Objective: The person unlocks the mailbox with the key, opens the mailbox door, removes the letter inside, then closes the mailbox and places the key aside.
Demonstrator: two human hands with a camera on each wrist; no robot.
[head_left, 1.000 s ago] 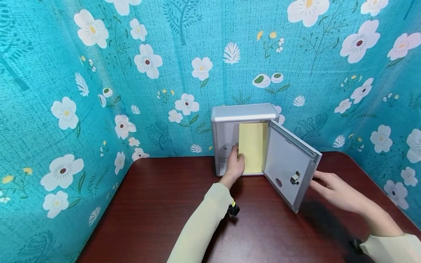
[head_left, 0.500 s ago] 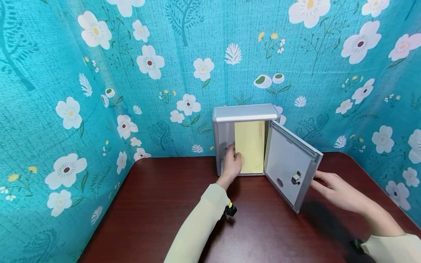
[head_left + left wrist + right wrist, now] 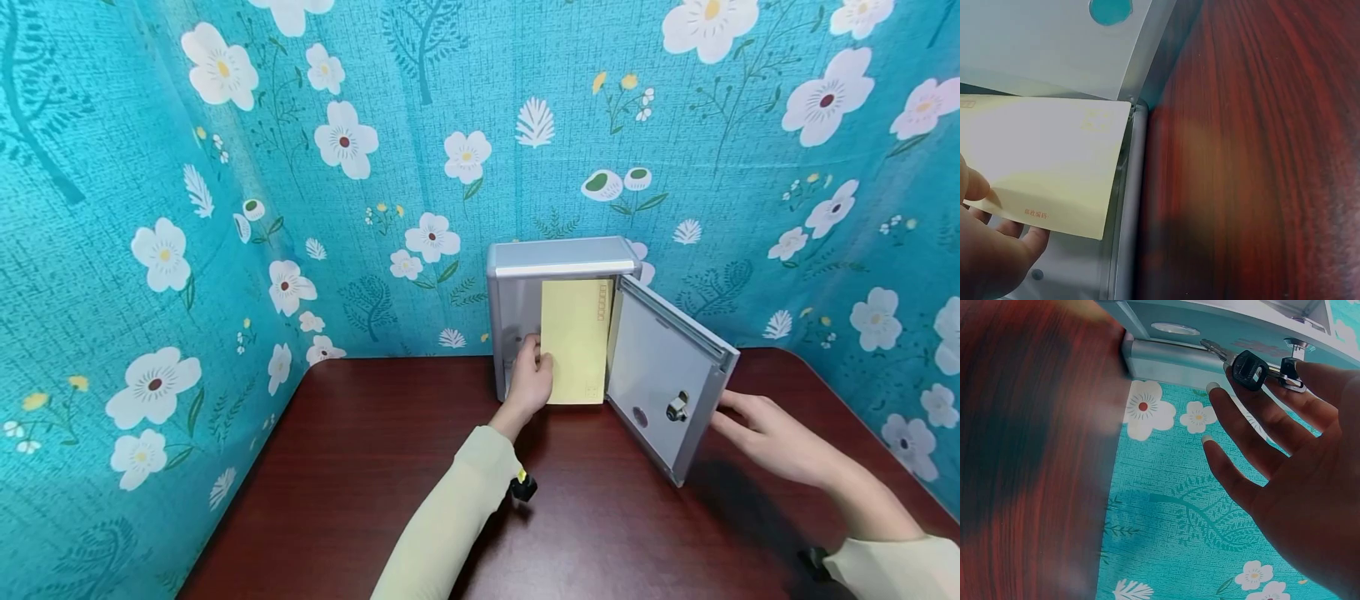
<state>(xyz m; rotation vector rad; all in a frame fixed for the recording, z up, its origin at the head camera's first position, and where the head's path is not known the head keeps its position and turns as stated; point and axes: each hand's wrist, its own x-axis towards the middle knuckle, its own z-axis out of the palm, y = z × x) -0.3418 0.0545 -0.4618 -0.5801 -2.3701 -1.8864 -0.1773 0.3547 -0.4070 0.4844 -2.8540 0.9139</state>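
A pale yellow, rectangular paper envelope (image 3: 573, 342) stands upright at the open mouth of a silver-grey, box-shaped metal case (image 3: 555, 250), its lower end overlapping the case's bottom rim in the head view; how much of it lies inside I cannot tell; the left hand (image 3: 531, 383) pinches its left long edge, thumb on the front face and fingers behind, near a line of small red print (image 3: 1036, 214); a column of small red squares (image 3: 602, 302) runs down its upper right.

The case's grey, flat metal door (image 3: 660, 367) is swung wide on the right, a shiny metal latch (image 3: 677, 407) on its inner face; on its outer side the right hand (image 3: 780, 442) pinches a black-headed key (image 3: 1289, 367) at the lock between thumb and forefinger, the other fingers spread; a second black-headed metal key (image 3: 1250, 370) hangs beside them.

The case rests on a dark red-brown, wood-grained table (image 3: 360, 458); behind rises a turquoise cloth (image 3: 375, 208) printed with white flowers; both sleeves (image 3: 457, 508) are pale cream.
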